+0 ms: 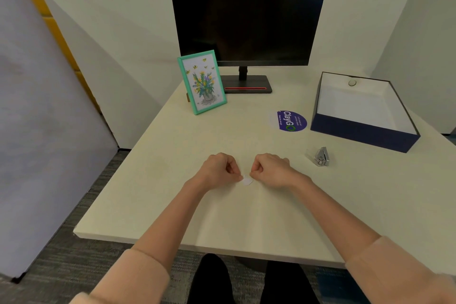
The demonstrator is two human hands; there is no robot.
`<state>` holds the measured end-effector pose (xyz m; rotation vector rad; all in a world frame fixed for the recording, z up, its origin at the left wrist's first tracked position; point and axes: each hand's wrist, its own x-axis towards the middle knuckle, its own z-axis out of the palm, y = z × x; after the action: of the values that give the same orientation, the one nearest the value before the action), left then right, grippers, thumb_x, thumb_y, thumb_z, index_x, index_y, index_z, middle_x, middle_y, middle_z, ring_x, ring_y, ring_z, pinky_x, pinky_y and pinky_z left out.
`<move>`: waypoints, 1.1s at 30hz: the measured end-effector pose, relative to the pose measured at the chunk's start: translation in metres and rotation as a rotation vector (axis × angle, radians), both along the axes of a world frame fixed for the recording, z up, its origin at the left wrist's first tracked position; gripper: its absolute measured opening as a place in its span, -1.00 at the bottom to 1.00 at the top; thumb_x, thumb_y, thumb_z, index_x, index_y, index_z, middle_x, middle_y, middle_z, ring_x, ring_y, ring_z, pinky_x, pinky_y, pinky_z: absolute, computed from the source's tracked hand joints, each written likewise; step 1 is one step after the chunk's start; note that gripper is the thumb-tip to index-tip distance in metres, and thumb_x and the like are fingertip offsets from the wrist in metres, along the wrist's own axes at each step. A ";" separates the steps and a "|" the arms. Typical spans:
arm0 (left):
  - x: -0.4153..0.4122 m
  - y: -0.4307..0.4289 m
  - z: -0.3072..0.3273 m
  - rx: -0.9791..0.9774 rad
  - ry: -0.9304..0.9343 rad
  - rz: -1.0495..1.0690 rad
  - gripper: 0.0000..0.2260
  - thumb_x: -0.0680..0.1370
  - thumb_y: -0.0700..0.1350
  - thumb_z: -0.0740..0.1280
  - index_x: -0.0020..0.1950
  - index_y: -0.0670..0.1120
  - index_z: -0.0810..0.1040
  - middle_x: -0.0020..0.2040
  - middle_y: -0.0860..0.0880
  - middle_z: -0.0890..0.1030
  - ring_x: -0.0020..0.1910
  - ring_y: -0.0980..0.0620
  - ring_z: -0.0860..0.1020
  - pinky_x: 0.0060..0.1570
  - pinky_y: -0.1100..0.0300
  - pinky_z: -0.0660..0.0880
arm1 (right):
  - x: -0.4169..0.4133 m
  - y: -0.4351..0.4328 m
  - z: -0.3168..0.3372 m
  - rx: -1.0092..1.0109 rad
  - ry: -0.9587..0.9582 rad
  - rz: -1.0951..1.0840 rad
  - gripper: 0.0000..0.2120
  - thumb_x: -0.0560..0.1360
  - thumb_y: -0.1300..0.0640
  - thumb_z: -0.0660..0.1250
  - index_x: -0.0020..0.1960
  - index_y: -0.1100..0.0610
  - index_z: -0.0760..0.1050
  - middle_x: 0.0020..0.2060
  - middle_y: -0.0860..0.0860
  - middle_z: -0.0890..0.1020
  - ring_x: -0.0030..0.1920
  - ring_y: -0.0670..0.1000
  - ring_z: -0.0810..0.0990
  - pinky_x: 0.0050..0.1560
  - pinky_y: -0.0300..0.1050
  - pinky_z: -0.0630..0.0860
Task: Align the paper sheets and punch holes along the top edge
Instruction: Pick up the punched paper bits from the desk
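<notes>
Dark trouser legs [249, 281] show below the near table edge, and two forearms in pale pink sleeves [138, 276] reach forward over the cream table [172, 205]. Both hands meet near the middle of it. The left hand [217, 168] and the right hand [270, 168] are curled, knuckles up, and each pinches one side of a small white piece of paper [246, 181] between thumb and fingertips; so the grip on each side is narrow and closed on that paper. The piece sits low, at or just over the table surface; whether it touches cannot be told, nor whether it is one sheet or several.

Right of the right hand's grip, well apart, a small metal hole punch [320, 157] lies on the table, untouched. Beyond it, farther right, stands an open dark blue box [365, 134] with a white inside and a small round thing against its far wall. Ahead of the grip and slightly right lies a round purple sticker [288, 121]. Farther ahead a dark monitor [249, 15] stands on its base, and a green-framed flower picture [202, 81] leans just left of that base.
</notes>
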<state>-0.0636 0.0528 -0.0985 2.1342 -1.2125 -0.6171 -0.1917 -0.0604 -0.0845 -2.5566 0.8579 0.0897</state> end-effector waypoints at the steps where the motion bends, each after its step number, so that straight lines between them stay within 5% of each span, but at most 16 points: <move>1: 0.001 -0.001 0.001 -0.010 0.027 0.013 -0.89 0.40 -0.09 0.49 -0.22 -0.07 0.59 -0.32 0.07 0.57 -0.36 0.16 0.48 -0.22 0.30 0.42 | 0.000 -0.001 0.000 -0.007 0.013 0.014 -0.95 0.52 0.10 0.22 -0.11 0.02 0.43 -0.08 -0.11 0.50 0.10 0.01 0.48 0.19 0.01 0.29; 10: 0.007 -0.002 0.007 -0.158 0.178 0.120 -0.80 0.37 -0.08 0.54 -0.28 -0.06 0.52 -0.32 -0.04 0.63 -0.34 0.10 0.54 -0.29 0.41 0.44 | 0.000 -0.003 -0.003 0.187 -0.350 -0.003 -0.97 0.47 0.20 0.30 -0.13 0.10 0.51 -0.23 -0.04 0.58 -0.18 -0.06 0.51 -0.20 -0.28 0.40; 19: 0.015 0.010 0.005 -0.083 0.058 0.002 -0.89 0.37 -0.11 0.52 -0.16 -0.09 0.65 -0.35 0.03 0.60 -0.40 0.18 0.46 -0.26 0.33 0.40 | 0.007 -0.006 0.004 0.150 -0.235 0.194 -0.87 0.43 0.28 0.33 -0.11 0.13 0.62 -0.26 0.00 0.64 -0.24 -0.12 0.57 -0.18 -0.39 0.45; 27: 0.011 0.005 0.006 -0.037 -0.016 -0.050 -0.93 0.37 -0.14 0.51 -0.18 -0.08 0.68 -0.37 0.06 0.56 -0.46 0.23 0.44 -0.40 0.53 0.34 | 0.010 -0.002 0.006 0.032 -0.163 0.272 -0.84 0.46 0.29 0.26 -0.08 0.19 0.62 -0.17 0.05 0.68 -0.18 -0.07 0.57 -0.10 -0.24 0.50; 33: 0.015 0.003 0.010 -0.127 0.144 0.053 -0.88 0.40 -0.12 0.51 -0.28 -0.01 0.60 -0.40 0.04 0.50 -0.43 0.16 0.43 -0.33 0.43 0.38 | -0.005 -0.014 0.005 0.324 -0.385 0.001 -0.86 0.49 0.32 0.26 -0.07 0.10 0.50 -0.30 0.04 0.56 -0.34 -0.03 0.54 -0.18 -0.15 0.50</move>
<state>-0.0482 0.0557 -0.0887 1.9749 -1.0841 -0.6416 -0.1967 -0.0745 -0.0799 -2.1715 0.6339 -0.2376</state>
